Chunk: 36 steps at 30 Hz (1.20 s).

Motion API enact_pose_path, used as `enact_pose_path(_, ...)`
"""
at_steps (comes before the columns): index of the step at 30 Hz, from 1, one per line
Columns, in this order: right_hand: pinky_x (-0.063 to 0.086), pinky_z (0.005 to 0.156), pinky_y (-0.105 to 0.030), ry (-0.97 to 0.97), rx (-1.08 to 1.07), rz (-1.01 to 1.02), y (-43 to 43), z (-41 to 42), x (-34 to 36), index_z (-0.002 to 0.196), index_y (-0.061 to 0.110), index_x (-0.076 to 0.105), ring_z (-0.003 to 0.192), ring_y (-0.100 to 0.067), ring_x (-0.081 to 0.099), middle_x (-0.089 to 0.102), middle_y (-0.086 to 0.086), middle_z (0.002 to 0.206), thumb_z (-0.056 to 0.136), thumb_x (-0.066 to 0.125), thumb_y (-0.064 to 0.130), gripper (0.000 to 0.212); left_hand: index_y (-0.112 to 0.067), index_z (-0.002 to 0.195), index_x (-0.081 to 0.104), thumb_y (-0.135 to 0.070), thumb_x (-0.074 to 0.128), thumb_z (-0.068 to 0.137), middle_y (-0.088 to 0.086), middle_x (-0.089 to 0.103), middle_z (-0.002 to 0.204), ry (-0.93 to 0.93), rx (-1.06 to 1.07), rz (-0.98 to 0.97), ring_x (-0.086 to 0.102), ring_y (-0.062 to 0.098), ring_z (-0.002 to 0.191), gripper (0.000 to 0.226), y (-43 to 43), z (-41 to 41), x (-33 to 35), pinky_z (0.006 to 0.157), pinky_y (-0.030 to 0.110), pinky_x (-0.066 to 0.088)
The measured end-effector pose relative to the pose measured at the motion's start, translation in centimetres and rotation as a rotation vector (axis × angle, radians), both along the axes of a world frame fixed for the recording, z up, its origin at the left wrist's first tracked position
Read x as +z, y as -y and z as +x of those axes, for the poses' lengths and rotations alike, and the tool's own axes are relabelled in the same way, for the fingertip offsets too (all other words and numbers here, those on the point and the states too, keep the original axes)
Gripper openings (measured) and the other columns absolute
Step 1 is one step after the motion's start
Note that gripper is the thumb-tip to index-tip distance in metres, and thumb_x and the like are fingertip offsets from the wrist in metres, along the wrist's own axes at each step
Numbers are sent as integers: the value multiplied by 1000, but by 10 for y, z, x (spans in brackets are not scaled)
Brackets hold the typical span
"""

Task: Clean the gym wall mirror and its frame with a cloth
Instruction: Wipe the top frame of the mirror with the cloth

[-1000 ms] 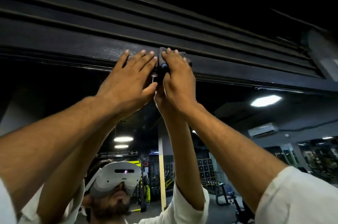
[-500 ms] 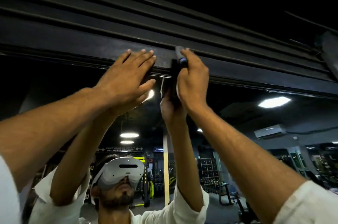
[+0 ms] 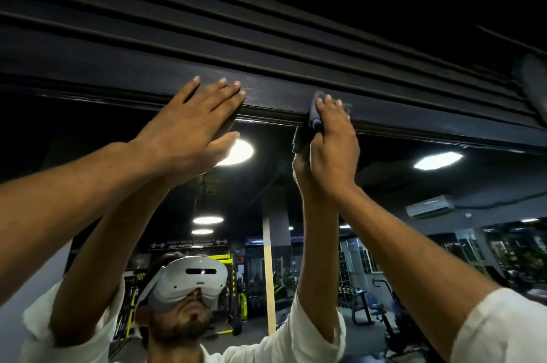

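Fingers (image 3: 328, 104) of the right grip (image 3: 334, 149) curl over the cloth (image 3: 313, 109), grasping it and pressing it to the lower edge of the top frame (image 3: 275, 96). The frame's long axis runs left to right above the mirror (image 3: 384, 173). The left grip (image 3: 192, 131), released and flat, rests on the frame to the cloth's left. The stretch to the right, nearest the right grip, probably comes next.

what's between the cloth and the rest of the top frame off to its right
Nothing visible. The right hand holds the cloth on the frame, and the strip to its right runs bare to the picture's edge. The left hand lies flat on the frame, on the cloth's other side.
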State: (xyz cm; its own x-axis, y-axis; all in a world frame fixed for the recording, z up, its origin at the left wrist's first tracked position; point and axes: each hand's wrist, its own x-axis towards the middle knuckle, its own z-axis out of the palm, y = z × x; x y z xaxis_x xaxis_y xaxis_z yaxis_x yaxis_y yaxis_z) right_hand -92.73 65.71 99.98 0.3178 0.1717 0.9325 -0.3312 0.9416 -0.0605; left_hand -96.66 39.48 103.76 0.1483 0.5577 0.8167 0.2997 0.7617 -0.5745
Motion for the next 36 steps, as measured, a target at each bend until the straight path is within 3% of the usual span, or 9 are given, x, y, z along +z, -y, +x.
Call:
enact_pose_path(3, 26, 130, -41, -28, 109, -145, 39, -5, 1, 152, 14, 53, 157, -18, 30, 45, -3, 163, 98, 48, -8, 59, -23, 171, -6, -71, 7, 99, -2, -10, 179, 19, 6, 0, -16, 12, 163, 87, 2, -5, -3, 133, 49, -9)
enact_pose_path(6, 27, 129, -37, 1, 104, -48, 83, -2, -1, 152, 14, 54, 155, -17, 34, 48, -3, 161, 99, 46, -5, 56, -22, 170, -8, -72, 12, 103, 1, -13, 178, 37, 13, -8, -17, 16, 164, 86, 1, -1, -1, 133, 50, -9)
enact_pose_path(9, 35, 125, -45, 38, 70, 70, 96, 5, 5, 147, 11, 59, 146, -22, 48, 57, -8, 153, 95, 45, -2, 55, -22, 171, -5, -69, 18, 104, 0, -8, 179, 30, 10, -44, -12, 16, 164, 85, 15, 1, 3, 134, 48, -6)
enact_pose_path(15, 44, 115, -53, -4, 29, -72, 89, 12, 44, 127, 9, 67, 125, -30, 59, 67, -13, 131, 96, 42, -1, 41, -23, 171, -5, -67, 16, 105, 0, -9, 179, 8, 2, 2, -12, 16, 164, 81, 23, -5, -5, 133, 50, -5)
enact_pose_path(20, 18, 131, -45, 69, -14, 156, 115, -5, 39, 150, 8, 53, 154, -25, 36, 48, -12, 160, 101, 46, 6, 50, -22, 171, -2, -67, 19, 106, 0, -6, 179, 17, -8, 14, -11, 16, 164, 81, 21, -5, -6, 134, 50, -4)
enact_pose_path(23, 21, 130, -45, 62, -60, 264, 103, -6, 19, 152, 11, 53, 154, -23, 36, 49, -10, 160, 102, 39, 21, 53, -22, 171, -2, -68, 13, 105, 0, -7, 179, 20, -2, 17, -11, 16, 164, 82, 20, -3, -6, 134, 50, -4)
enact_pose_path(28, 22, 130, -47, -3, 38, 69, 116, -14, 0, 152, 13, 52, 155, -22, 33, 46, -8, 162, 102, 48, -2, 52, -23, 171, -2, -67, 12, 103, 0, -6, 179, 5, 16, 20, -10, 15, 165, 82, 20, -3, -8, 134, 49, -3)
enact_pose_path(33, 25, 129, -46, 32, 89, 163, 142, -5, -2, 151, 12, 54, 154, -24, 36, 49, -9, 160, 100, 50, -1, 52, -18, 171, 15, -66, 7, 95, 3, 12, 179, 11, -28, 48, 5, 18, 165, 90, 33, 1, -13, 135, 48, 2)
enact_pose_path(36, 32, 126, -48, -38, 76, 56, 125, 2, 9, 144, 11, 62, 147, -27, 48, 58, -11, 151, 89, 42, 3, 59, -21, 171, 14, -63, 12, 98, 0, 12, 179, -4, -18, 41, 6, 16, 165, 84, 59, -1, -12, 134, 48, 2)
